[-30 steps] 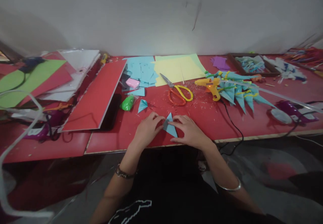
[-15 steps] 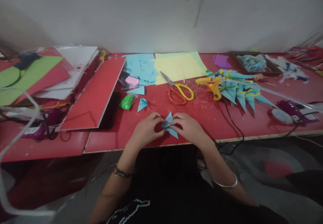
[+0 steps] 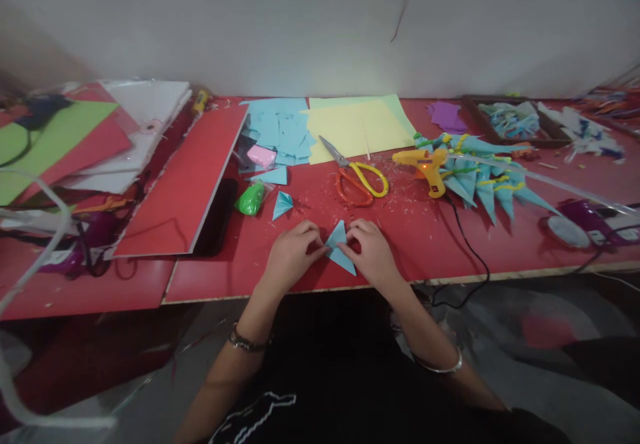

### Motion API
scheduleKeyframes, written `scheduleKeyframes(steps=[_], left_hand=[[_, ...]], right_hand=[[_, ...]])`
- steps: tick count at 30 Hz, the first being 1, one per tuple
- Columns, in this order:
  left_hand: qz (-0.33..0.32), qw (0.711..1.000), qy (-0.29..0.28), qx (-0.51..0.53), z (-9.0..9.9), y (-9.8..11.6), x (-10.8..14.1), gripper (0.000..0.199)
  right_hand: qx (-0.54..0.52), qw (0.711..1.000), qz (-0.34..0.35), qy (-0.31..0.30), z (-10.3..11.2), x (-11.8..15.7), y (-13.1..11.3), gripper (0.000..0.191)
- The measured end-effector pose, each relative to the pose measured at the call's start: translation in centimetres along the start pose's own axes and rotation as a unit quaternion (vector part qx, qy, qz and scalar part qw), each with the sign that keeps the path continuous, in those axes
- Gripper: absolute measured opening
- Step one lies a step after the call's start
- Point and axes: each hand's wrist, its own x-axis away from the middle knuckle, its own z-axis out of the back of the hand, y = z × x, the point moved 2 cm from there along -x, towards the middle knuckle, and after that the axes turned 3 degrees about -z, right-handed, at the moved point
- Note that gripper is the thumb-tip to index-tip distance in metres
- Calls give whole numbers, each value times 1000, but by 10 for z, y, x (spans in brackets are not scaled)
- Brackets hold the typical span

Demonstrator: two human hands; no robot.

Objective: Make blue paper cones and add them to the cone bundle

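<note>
Between my two hands is a small piece of folded light-blue paper [image 3: 342, 252], one point toward the wall and one toward me. My left hand [image 3: 295, 252] pinches its left edge between thumb and fingertips. From the other side, my right hand [image 3: 371, 251] grips its right edge, thumb and fingers closed. Just beyond my left hand lies a pleated blue paper piece [image 3: 283, 205]. Farther up, scissors [image 3: 357, 177] with one red and one yellow handle rest with blades partly spread.
A yellow glue gun [image 3: 424, 167] lies by a cluster of blue paper cones [image 3: 485, 187], its black cord [image 3: 467, 247] trailing over the front edge. Blue paper pieces [image 3: 280, 127], yellow sheets [image 3: 357, 127], a green packet [image 3: 251, 199] and a red board [image 3: 185, 191] surround the work spot.
The blue paper's raised middle fold now lies flatter, showing a smoother triangular face. Both hands stay at its edges. The view has shifted slightly.
</note>
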Motion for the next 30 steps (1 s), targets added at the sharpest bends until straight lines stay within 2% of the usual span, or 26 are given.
scheduleKeyframes(steps=[6,10,13,17,24,30], left_hand=[[59,998,27,-23,-1,5,2,17],[83,996,30,-21,-2,8,5,17],[93,994,36,-35,-3,11,8,13],[104,993,19,-45,-3,11,10,7],[78,997,-13,-23,-1,6,8,15],[67,997,-23,-16,-1,6,8,23]], right_hand=[[36,998,-41,37,-1,6,-1,15],[58,997,-48,27,-1,7,-3,16],[61,997,-36,19,-1,7,-3,6],[75,997,8,-18,0,10,-1,21],[51,994,69,-74,7,14,5,33],[38,981,109,-154,13,15,9,65]])
